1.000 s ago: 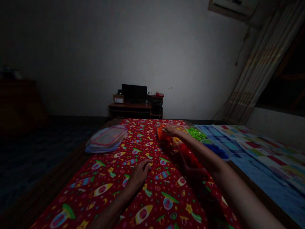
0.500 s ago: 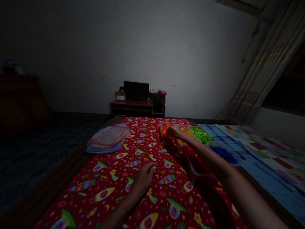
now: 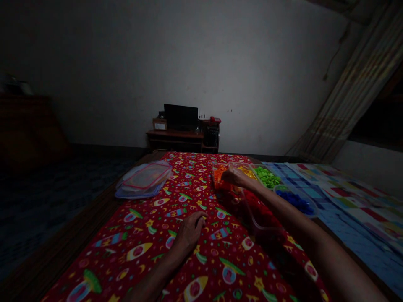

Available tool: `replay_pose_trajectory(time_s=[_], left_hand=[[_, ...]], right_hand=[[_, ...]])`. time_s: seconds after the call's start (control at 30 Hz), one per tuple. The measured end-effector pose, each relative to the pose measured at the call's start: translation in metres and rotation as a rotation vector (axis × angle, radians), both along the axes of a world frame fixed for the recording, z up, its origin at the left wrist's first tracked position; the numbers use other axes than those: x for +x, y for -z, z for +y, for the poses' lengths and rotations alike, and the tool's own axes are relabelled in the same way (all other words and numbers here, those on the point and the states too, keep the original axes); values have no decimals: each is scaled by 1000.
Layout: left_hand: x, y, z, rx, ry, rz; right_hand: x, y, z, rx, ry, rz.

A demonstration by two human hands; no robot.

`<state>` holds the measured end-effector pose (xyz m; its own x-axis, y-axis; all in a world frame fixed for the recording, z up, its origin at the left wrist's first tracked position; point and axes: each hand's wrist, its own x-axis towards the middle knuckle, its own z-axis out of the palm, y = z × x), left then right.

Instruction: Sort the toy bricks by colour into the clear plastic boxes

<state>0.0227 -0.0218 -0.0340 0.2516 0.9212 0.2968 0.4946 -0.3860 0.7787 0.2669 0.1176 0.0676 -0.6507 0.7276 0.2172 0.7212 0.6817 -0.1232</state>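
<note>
Right hand [image 3: 234,177] reaches to the orange tub [image 3: 218,175] near the table's [image 3: 75,235] far right corner; grip curled over the pieces, whether it grasps any I cannot tell; left hand [image 3: 189,233] rests released on the red cloth [image 3: 151,235] mid-table, holding nothing.

Risk, judged: the right forearm passes low over the red tub [image 3: 261,212]; a drag could tip it and spill pieces; dim light could cause a wrong colour to be picked.

Count: five tubs, namely orange, yellow tub [image 3: 247,171], green tub [image 3: 267,177], blue tub [image 3: 294,201], red; one stack of lids [image 3: 143,179] at the far left edge, number unclear.
</note>
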Motion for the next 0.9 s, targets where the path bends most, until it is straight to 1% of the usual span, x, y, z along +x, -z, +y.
replay_pose_trajectory(time_s=[0.07,0.2,0.37,0.47,0.57,0.67,0.77,0.9], left_hand=[[0,0,-1,-11,-1,1],[0,-1,-1,-14,-6,-1],[1,-2,0,-2,-7,-7],[1,-2,-1,-8,-10,-12],[1,-4,-2,-10,-11,-7],[1,-6,-3,1,-8,-2],[1,-6,-3,17,-6,-5],[2,-5,-3,27,-10,-6]], right_hand=[[-7,-4,2,7,60,7],[-23,-7,13,-101,175,-102],[-25,-7,24,-175,215,-117],[-26,-8,23,-230,239,-95],[-33,-11,19,-284,295,-49],[-41,-19,16,-335,337,11],[-40,-33,15,-351,366,82],[-30,-50,24,-285,437,167]])
